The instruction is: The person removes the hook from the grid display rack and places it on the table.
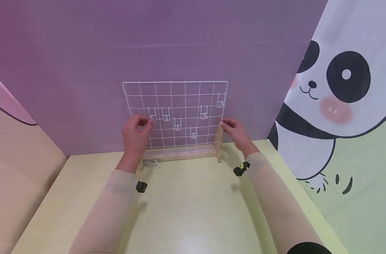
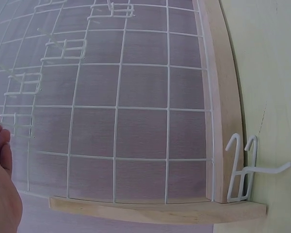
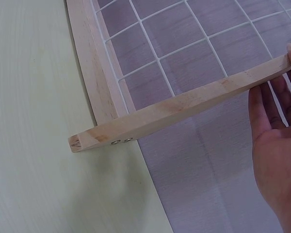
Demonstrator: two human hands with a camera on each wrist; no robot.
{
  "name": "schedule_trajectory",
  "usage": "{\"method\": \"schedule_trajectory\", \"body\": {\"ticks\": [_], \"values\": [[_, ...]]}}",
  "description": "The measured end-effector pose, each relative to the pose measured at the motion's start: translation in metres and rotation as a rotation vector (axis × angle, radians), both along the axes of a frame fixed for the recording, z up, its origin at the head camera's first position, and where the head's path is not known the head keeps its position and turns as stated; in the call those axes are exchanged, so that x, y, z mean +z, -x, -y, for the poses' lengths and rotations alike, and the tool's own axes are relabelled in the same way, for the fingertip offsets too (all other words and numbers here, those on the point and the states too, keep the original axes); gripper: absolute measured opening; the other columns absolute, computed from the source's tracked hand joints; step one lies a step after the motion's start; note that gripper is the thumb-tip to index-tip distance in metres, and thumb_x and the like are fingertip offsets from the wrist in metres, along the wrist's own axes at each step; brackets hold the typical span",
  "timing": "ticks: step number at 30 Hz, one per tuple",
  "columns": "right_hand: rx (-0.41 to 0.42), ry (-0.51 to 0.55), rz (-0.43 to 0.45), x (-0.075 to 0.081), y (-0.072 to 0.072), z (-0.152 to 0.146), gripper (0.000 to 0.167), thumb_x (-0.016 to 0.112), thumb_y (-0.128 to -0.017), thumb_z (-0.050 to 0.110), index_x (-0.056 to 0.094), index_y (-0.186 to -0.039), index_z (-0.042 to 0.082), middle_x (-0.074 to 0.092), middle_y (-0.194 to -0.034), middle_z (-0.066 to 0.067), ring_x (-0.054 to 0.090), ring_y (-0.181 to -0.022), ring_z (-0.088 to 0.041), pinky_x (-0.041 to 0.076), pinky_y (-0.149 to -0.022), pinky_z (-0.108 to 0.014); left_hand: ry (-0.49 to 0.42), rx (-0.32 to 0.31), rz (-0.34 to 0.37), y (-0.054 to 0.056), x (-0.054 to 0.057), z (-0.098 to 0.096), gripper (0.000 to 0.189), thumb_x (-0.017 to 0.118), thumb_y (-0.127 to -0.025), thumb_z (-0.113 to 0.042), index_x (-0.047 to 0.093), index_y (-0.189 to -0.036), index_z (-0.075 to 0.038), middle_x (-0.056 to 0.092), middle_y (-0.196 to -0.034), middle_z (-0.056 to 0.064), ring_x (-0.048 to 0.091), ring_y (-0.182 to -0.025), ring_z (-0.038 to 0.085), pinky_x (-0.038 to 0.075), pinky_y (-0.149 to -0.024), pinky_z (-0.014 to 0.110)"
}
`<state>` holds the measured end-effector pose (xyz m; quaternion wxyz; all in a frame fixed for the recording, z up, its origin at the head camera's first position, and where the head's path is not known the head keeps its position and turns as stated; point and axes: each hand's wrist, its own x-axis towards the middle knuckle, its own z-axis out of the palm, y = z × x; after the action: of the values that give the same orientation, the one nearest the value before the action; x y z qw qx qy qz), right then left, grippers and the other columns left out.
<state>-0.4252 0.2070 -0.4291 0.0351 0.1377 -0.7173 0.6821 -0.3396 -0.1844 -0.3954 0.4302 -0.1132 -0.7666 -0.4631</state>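
A white wire grid panel [image 1: 180, 95] stands upright in a wooden stand [image 1: 180, 154] at the back of the table. My left hand [image 1: 136, 135] is at the grid's left side, thumb and fingertips pinching a white wire hook [image 1: 152, 115] that sits against the grid. In the left wrist view only part of that hand [image 2: 5, 179] shows, its fingertips cut off by the frame edge. On the other side, my right hand [image 1: 237, 132] grips the stand's wooden side post [image 3: 184, 102] near its top, thumb on one face and fingers behind.
Several more wire hooks hang on the grid, among them one at the upper right [image 1: 220, 103] and one low down [image 1: 193, 134]. A loose hook [image 2: 242, 170] rests by the stand's left foot. Behind is a purple backdrop [image 1: 180, 28]; a panda print [image 1: 345, 106] covers the right wall.
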Motion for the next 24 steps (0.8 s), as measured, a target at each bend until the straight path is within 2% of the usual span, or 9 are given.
{"method": "schedule_trajectory", "body": {"ticks": [4,6,13,17,24], "values": [[-0.002,0.004,-0.004,-0.001,0.001,0.000,0.036,0.068,-0.111,0.012,0.066,-0.141,-0.009,0.072,-0.115,0.005,0.066,-0.113,-0.013,0.050,-0.119,-0.041,0.012,0.013,-0.020,0.000,0.001,0.001,0.008,0.080,-0.099,-0.002,0.075,-0.099,0.003,0.075,-0.098,0.018,0.070,-0.092,0.034,0.055,-0.084,0.040],[-0.004,0.007,-0.007,-0.001,0.002,0.000,0.036,0.067,-0.111,0.010,0.066,-0.141,-0.010,0.073,-0.115,0.006,0.067,-0.112,-0.012,0.051,-0.118,-0.040,0.017,0.010,-0.025,0.001,0.002,0.001,0.008,0.081,-0.100,-0.002,0.075,-0.099,0.003,0.075,-0.098,0.019,0.070,-0.092,0.034,0.055,-0.084,0.041],[-0.005,0.012,-0.010,-0.003,0.003,0.001,0.037,0.066,-0.111,0.009,0.065,-0.142,-0.011,0.072,-0.113,0.008,0.067,-0.111,-0.010,0.053,-0.116,-0.038,0.030,0.014,-0.066,0.000,0.010,0.002,0.010,0.080,-0.101,-0.005,0.075,-0.100,0.003,0.076,-0.099,0.019,0.071,-0.094,0.033,0.053,-0.084,0.027],[-0.008,-0.004,0.001,-0.002,0.002,0.001,0.038,0.066,-0.112,0.011,0.064,-0.143,-0.010,0.071,-0.115,0.007,0.066,-0.112,-0.011,0.051,-0.118,-0.040,0.022,0.019,-0.112,-0.001,0.015,0.002,0.008,0.081,-0.099,-0.002,0.076,-0.099,0.004,0.077,-0.098,0.019,0.073,-0.092,0.034,0.053,-0.084,0.024],[-0.008,-0.009,0.010,0.000,0.000,0.000,0.038,0.066,-0.112,0.011,0.064,-0.144,-0.010,0.070,-0.120,0.002,0.066,-0.115,-0.013,0.050,-0.120,-0.040,0.017,0.012,-0.141,-0.004,0.022,0.003,0.008,0.082,-0.099,-0.001,0.076,-0.096,0.005,0.077,-0.096,0.019,0.072,-0.090,0.034,0.051,-0.085,0.018]]}}
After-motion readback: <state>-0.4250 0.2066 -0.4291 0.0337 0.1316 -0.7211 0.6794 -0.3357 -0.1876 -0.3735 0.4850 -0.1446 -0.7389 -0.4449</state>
